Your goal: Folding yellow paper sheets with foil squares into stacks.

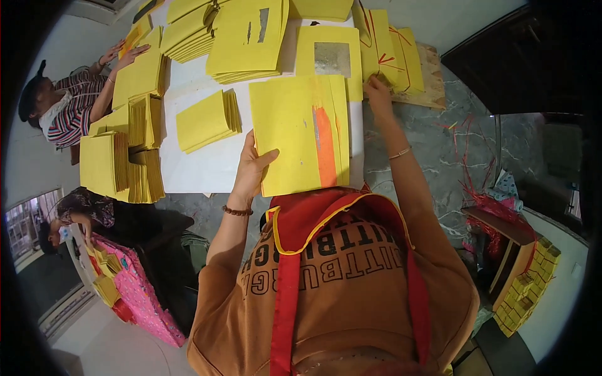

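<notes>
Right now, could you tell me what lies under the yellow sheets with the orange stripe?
The striped sheets, gripped by the left hand, lie on a white tabletop; their top edge overlaps a silver-patched yellow sheet. Anything directly beneath is hidden.

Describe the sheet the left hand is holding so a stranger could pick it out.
On the white table, nearest the person's chest, lies a large yellow paper sheet, gripped at its lower left edge by the left hand. Unlike the plain yellow stacks nearby, it bears an orange vertical stripe with a silvery patch.

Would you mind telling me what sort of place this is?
Probably a small paper-craft workshop: stacks of yellow paper sheets cover a white worktable, and a co-worker sorts more beside them.
</notes>
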The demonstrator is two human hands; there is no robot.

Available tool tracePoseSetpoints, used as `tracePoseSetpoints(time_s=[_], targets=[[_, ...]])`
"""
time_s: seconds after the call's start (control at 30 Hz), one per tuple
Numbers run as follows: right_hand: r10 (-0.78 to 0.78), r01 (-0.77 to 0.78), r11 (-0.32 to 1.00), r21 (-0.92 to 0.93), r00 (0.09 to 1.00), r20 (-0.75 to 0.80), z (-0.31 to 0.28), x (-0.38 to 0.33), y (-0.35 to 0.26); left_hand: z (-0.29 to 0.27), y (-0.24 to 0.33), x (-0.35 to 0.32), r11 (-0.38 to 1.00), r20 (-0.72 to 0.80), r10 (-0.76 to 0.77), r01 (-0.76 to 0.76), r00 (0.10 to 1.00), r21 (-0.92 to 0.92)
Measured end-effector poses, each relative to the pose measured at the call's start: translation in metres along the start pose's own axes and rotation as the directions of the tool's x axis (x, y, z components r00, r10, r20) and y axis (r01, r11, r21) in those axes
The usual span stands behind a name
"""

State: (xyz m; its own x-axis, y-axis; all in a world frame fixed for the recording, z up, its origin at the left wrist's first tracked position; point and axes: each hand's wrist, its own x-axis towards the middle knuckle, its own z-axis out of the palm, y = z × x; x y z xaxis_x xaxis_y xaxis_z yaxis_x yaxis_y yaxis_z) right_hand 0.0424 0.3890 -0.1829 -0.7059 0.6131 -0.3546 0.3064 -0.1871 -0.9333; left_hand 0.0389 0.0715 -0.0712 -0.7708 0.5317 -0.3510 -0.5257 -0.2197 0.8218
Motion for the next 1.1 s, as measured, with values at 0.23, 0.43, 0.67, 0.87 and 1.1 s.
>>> tracePoseSetpoints(time_s=[0.23, 0.43, 0.67, 0.87, 1.1], targets=[[-0.158, 0.178, 0.931, -0.32, 0.984, 0.086, 0.023, 0.002, 0.003, -0.002, -0.002, -0.001, 1.0, -0.017, -0.011, 0.011, 1.0, 0.013], [-0.306, 0.262, 0.832, -0.488, 0.952, -0.01, 0.034, -0.006, -0.003, 0.0, -0.002, -0.002, 1.0, -0.023, -0.01, 0.01, 1.0, -0.005], [-0.456, 0.307, 0.534, -0.788, 0.889, 0.037, 0.038, -0.019, -0.008, 0.001, -0.001, -0.002, 0.999, -0.029, -0.012, 0.013, 1.0, 0.032], [-0.479, 0.375, 0.429, -0.822, 0.866, 0.146, 0.037, -0.024, -0.01, 0.006, 0.003, -0.001, 0.999, -0.025, 0.003, -0.001, 1.0, 0.049], [-0.431, 0.305, 0.463, -0.832, 0.898, 0.09, 0.041, -0.024, -0.009, 0.005, 0.001, -0.002, 0.999, -0.022, 0.007, -0.006, 1.0, 0.033]])
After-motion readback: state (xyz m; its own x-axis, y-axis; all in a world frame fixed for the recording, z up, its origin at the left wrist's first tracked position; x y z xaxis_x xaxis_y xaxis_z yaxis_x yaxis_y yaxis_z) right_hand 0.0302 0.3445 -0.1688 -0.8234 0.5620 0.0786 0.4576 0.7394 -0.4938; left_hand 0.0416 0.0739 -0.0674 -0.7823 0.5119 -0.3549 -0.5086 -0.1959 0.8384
